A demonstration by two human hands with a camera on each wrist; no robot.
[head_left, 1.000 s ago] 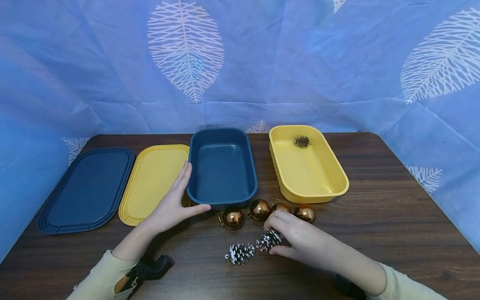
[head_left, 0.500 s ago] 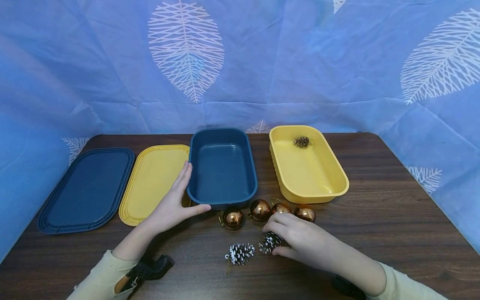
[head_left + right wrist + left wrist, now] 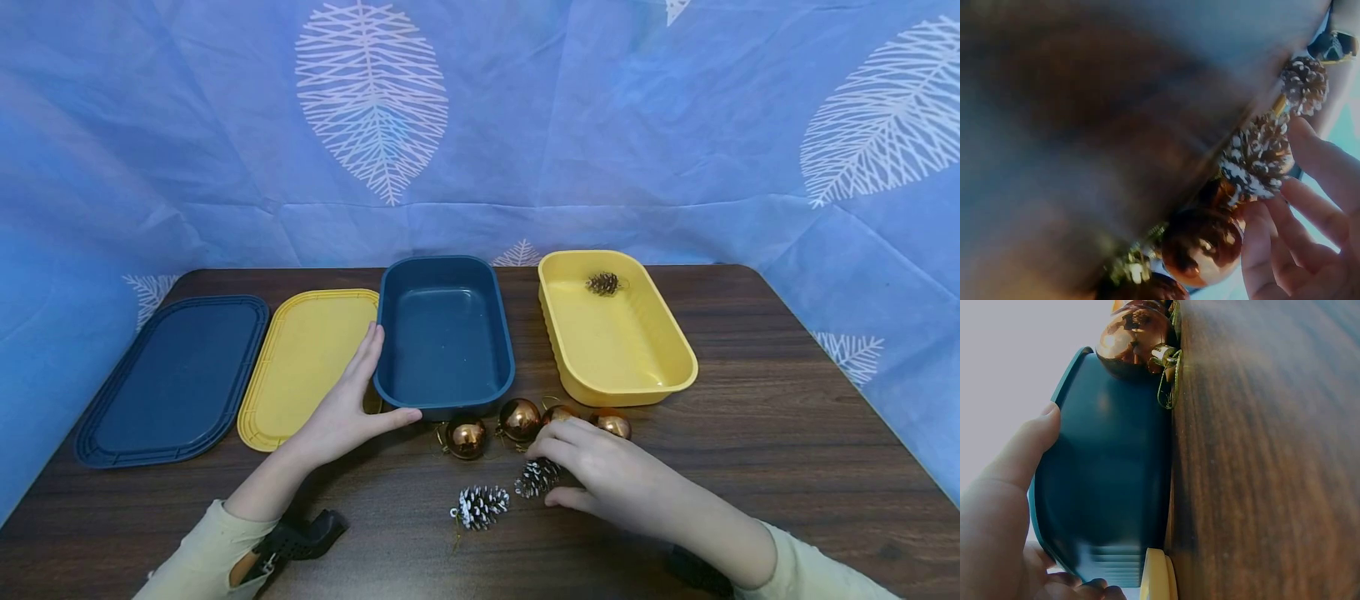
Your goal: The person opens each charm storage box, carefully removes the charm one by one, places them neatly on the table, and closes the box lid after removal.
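Note:
My left hand (image 3: 348, 412) rests on the near left corner of a dark blue box (image 3: 442, 333), fingers along its side. In the left wrist view the thumb (image 3: 1050, 415) touches the rim. With curled fingers and thumb, my right hand (image 3: 600, 471) holds a white-tipped pine cone (image 3: 537, 477) low at the table. In the right wrist view thumb and fingertips meet this pine cone (image 3: 1257, 159) from two sides. Another white-tipped pine cone (image 3: 480, 507) lies just left of it. Several shiny copper baubles, one of them a bauble (image 3: 465, 438), lie in front of the boxes.
A yellow box (image 3: 615, 350) with a small brown pine cone (image 3: 603, 284) inside stands at the right. To the left lie a yellow lid (image 3: 300, 367) and a dark blue lid (image 3: 176, 375) on the brown table (image 3: 765, 417). A blue leaf-patterned cloth (image 3: 600, 125) hangs behind.
The pine cone at my right hand shifted slightly right, then back a little left, turning a bit between the fingers. My left hand and the boxes have stayed put.

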